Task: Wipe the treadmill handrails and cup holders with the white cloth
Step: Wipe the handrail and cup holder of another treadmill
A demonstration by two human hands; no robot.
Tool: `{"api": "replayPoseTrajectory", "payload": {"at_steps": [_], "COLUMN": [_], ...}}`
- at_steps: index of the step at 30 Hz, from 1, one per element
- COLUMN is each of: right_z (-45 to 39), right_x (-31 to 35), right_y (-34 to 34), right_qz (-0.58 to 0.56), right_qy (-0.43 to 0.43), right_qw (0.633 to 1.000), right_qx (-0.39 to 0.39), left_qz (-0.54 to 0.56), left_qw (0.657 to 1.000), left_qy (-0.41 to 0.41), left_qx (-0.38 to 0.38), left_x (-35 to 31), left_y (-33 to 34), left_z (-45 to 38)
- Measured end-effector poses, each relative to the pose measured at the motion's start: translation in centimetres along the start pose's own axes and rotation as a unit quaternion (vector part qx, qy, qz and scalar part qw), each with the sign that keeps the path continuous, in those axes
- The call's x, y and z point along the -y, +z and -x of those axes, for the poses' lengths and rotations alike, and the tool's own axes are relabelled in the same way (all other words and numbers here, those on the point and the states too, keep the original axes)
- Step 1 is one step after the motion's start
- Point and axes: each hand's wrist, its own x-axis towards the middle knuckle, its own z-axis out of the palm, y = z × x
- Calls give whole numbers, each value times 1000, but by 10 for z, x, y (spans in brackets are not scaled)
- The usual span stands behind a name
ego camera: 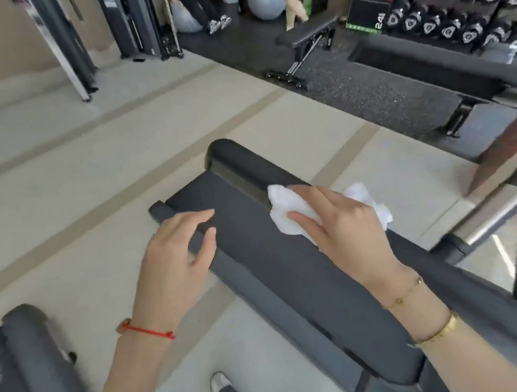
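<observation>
A dark padded treadmill handrail (pixel 247 165) runs diagonally from the middle of the view down to the lower right. A crumpled white cloth (pixel 287 212) lies on it. My right hand (pixel 339 219) presses the cloth onto the rail with straight, spread fingers, and cloth bunches out on both sides of the hand. My left hand (pixel 177 255) hovers over the left edge of the dark treadmill deck (pixel 250 247), fingers relaxed and holding nothing. No cup holder is in view.
Another grey machine (pixel 27 347) stands at the lower left. A silver and black frame bar (pixel 492 216) crosses at the right. Further back are a weight bench (pixel 307 34), a dumbbell rack (pixel 470 7), exercise balls and people. My shoe (pixel 219 385) is on the pale floor.
</observation>
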Motion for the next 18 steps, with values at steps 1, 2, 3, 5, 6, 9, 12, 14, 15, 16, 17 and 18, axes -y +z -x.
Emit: {"api": "replayPoseTrajectory", "payload": {"at_steps": [1,2,3,5,6,9,12,14,15,16,17,18], "right_z": [-14,-29,-42,-67,-78,-111,-137,-152,-160,-168,-176,-185], "right_x": [16,33,50,82,96,131,154,166,171,176,180,183], "right_y": [12,24,36,61,74,109,145,170,182,194,207,220], "right_qz": [-30,-58,-78,-99,-108,-156,-177,-191,-193,-195,-200,-206], "right_qy": [-4,-6,-7,-8,-3,5,-12,-16,-20,-23,-25,-25], "right_qw": [1000,998,997,994,992,979,970,966,965,964,963,961], "right_qx": [2,8,16,42,64,128,164,175,176,177,179,184], "left_qz": [-9,-20,-32,-56,-68,-93,-97,-91,-85,-79,-73,-70], "left_qw": [1000,999,999,996,995,989,983,979,977,975,973,971], "left_qy": [-9,-20,-27,-39,-46,-87,-131,-164,-180,-193,-204,-213], "left_qx": [-12,-24,-35,-55,-64,-73,-80,-81,-81,-82,-84,-85], "left_x": [19,38,57,93,110,155,191,213,224,235,246,257], "left_y": [-14,-30,-45,-74,-86,-117,-138,-145,-147,-148,-149,-149], "left_z": [-2,-5,-7,-11,-12,-14,-18,-23,-27,-32,-38,-45]}}
